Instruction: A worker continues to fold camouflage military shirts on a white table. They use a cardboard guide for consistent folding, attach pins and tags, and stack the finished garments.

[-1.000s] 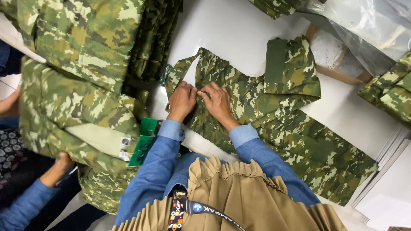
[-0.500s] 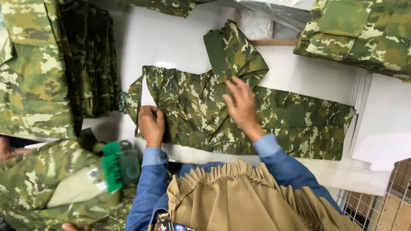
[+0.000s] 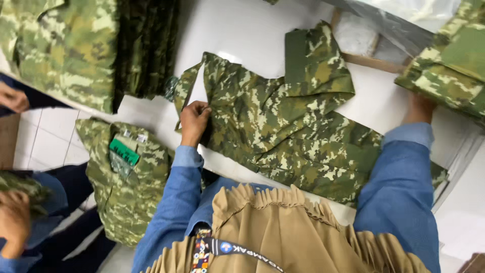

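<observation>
The green-and-tan camouflage fabric jacket [image 3: 283,126] lay spread flat on the white work table [image 3: 242,30], its collar end toward the left and one sleeve folded up toward the far edge. The left hand [image 3: 194,119] pinched the jacket's near left edge, fingers curled over the cloth and thumb beneath. The right hand [image 3: 418,108] reached far to the right, touching the underside of a folded stack of camouflage garments [image 3: 447,65] at the table's right side; most of that hand was hidden by the stack, so its grip could not be told. Both forearms wore blue denim sleeves [image 3: 177,202].

Bare white tabletop stayed open beyond the jacket toward the far edge and in a narrow strip between the jacket and the near edge. A second pile of camouflage clothing [image 3: 65,50] hung over the table's left edge, just beside the jacket's collar end. Below that edge, over the tiled floor [image 3: 45,146], another camouflage garment with a green label [image 3: 126,172] lay draped. A co-worker's hands [image 3: 12,222] showed at the far left, well apart from the jacket.
</observation>
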